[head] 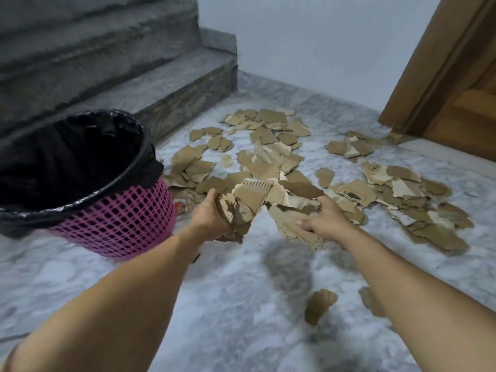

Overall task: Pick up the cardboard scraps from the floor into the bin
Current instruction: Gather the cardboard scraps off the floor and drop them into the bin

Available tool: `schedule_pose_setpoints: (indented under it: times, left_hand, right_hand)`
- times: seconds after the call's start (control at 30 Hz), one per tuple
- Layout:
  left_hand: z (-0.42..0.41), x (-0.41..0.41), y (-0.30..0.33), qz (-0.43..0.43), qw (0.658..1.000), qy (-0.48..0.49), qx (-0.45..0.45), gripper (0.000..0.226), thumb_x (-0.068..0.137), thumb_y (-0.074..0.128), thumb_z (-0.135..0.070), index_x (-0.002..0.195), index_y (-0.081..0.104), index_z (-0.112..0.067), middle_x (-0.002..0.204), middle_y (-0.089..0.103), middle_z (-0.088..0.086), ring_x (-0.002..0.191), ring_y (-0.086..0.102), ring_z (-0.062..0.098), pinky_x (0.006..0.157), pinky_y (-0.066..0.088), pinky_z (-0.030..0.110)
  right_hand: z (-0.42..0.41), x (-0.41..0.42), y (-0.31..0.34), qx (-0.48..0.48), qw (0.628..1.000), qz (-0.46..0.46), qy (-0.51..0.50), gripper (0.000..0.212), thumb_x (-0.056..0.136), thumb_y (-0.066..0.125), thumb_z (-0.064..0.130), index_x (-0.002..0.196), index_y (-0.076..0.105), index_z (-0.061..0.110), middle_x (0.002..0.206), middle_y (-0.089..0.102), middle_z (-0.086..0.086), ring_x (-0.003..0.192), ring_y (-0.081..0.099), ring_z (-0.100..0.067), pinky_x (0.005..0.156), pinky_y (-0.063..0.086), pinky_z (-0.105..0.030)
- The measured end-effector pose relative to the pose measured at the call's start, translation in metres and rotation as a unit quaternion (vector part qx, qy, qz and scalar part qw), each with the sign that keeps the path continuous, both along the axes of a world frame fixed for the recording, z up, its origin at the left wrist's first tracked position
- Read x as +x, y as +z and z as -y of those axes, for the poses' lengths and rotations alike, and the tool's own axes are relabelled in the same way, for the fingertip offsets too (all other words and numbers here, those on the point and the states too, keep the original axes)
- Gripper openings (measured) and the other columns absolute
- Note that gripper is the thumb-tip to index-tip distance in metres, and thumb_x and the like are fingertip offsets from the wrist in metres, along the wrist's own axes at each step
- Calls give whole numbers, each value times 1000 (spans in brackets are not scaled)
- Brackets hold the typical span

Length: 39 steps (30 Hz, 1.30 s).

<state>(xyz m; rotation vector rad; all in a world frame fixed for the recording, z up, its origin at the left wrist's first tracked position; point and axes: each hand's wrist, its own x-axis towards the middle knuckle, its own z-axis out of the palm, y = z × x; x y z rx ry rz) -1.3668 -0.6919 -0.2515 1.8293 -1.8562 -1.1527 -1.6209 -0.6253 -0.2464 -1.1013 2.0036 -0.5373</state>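
Torn brown cardboard scraps (pixel 271 146) lie scattered over the marble floor ahead of me. My left hand (pixel 212 214) grips a crumpled bunch of scraps (pixel 247 202) held just above the floor. My right hand (pixel 326 220) is closed on another bunch of flat scraps (pixel 291 226) beside it. A pink mesh bin (pixel 120 224) with a black liner (pixel 80 154) stands at the left, close to my left hand. One loose scrap (pixel 319 306) lies near me between my arms, and another (pixel 369 299) shows partly behind my right forearm.
Grey stone stairs (pixel 107 63) rise behind the bin. A white wall (pixel 322 49) closes the back. A brown wooden door and frame (pixel 451 84) stand at the right, with scraps (pixel 351 146) lying near its foot. Bare marble floor (pixel 241 318) spreads beneath my arms.
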Motion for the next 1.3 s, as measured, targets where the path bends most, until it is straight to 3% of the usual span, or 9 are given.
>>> schedule_pose_setpoints:
  times: [0.17,0.3,0.43,0.53,0.67,0.83,1.0,1.23,1.3]
  left_hand:
    - [25,47,79,11,997,18,-75,88,50,88,-5,124,42,-19,106,59,4,98,57,23,76,54,32]
    - [33,91,137,10,990,57,-127,91,49,87,-3,126,43,-22,110,59,4,102,57,22,79,56,34]
    - [39,146,187,-13,986,101,-133,83,49,86,-4,115,42,-27,106,60,4,96,61,25,52,54,29]
    - [41,185,207,-17,984,127,-127,83,48,84,-5,115,40,-28,109,62,4,100,63,27,58,54,31]
    - [41,235,204,-21,980,162,-109,80,48,81,-1,111,39,-27,111,61,5,100,63,28,48,50,30]
    - [50,278,162,-7,973,224,-60,99,44,91,-3,122,38,-32,124,54,5,107,60,29,57,60,38]
    - [56,286,132,131,961,238,-41,145,43,95,-46,154,5,-24,155,22,16,141,26,35,111,34,51]
    - [54,263,131,106,971,201,-68,97,64,86,-45,140,39,-6,141,47,11,128,46,30,98,42,36]
    - [53,246,134,94,971,192,-106,90,67,84,-43,139,44,-6,137,54,11,125,51,28,99,43,35]
  right_hand:
    - [37,51,72,-82,996,5,30,79,79,81,27,144,36,17,145,45,-6,126,46,-25,91,36,-26]
    - [63,102,135,-137,989,-9,64,88,78,82,31,148,32,14,150,40,-8,134,42,-28,102,37,-32]
    - [83,156,191,-189,977,-4,99,80,78,81,26,145,38,14,144,47,-7,123,49,-24,95,36,-27]
    - [98,199,216,-188,974,12,128,78,78,82,21,143,40,14,140,50,-7,122,51,-26,95,40,-29]
    - [123,257,212,-182,969,15,166,87,72,86,25,145,39,20,142,51,-5,124,53,-28,104,47,-43]
    - [147,319,172,-142,972,20,184,79,74,83,25,142,43,18,136,56,-8,118,58,-32,98,52,-47]
    - [161,339,144,-128,974,29,182,58,88,67,18,140,43,10,135,52,-12,116,56,-34,92,55,-45]
    - [156,291,137,-124,978,82,146,14,85,66,10,88,57,19,87,59,-10,67,63,-27,60,56,-38]
    - [145,267,135,-119,980,81,134,12,87,66,7,87,58,15,82,62,-11,71,62,-24,68,60,-40]
